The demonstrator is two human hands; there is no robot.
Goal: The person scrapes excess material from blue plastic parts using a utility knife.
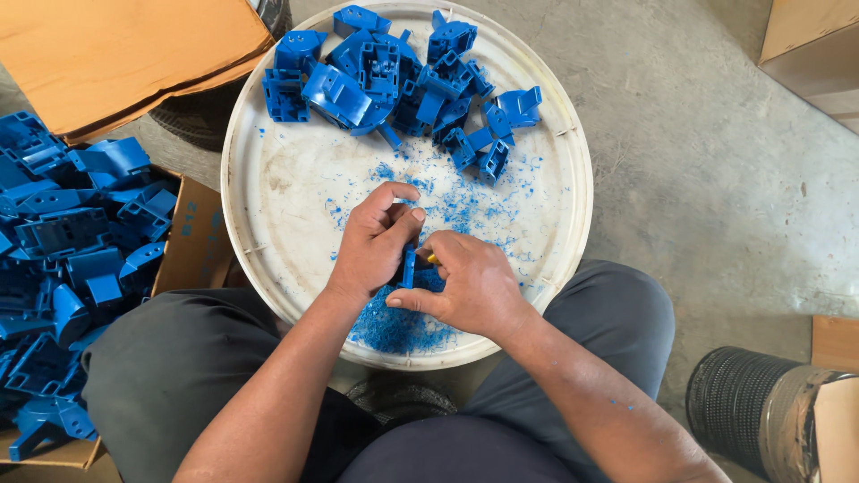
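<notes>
Seen from above: a round white tray resting across the knees, used as a work surface. Near its near edge, left hand and right hand meeting over a small blue plastic part.

Left grip closed on the part, thumb and fingertips pinching its upper end, holding it upright and edge-on. Right grip curled shut around a slim tool, only a yellow sliver of it showing between the fingers, its tip pressed against the part's side; what kind of tool cannot be told.

Directly under the hands, a heap of blue shavings along the near rim, thinner scatter spread toward the tray's middle. At the far edge, a pile of blue moulded parts, angular, with ribs, open pockets and tabs. Off the left edge of the tray, a cardboard box filled with more blue parts of the same kind. A dark ribbed cylinder on the concrete floor at lower right.

Judging by looks: part light, rigid, hard-shelled, smooth-faced and likely a little slick, dusted with shavings. Not fragile as a whole, though thin tabs and edges probably apt to chip or snap under a sideways load. Best taken by the solid body, across two flat opposite faces, clear of the edge under the tool, as the left fingers appear to do.
</notes>
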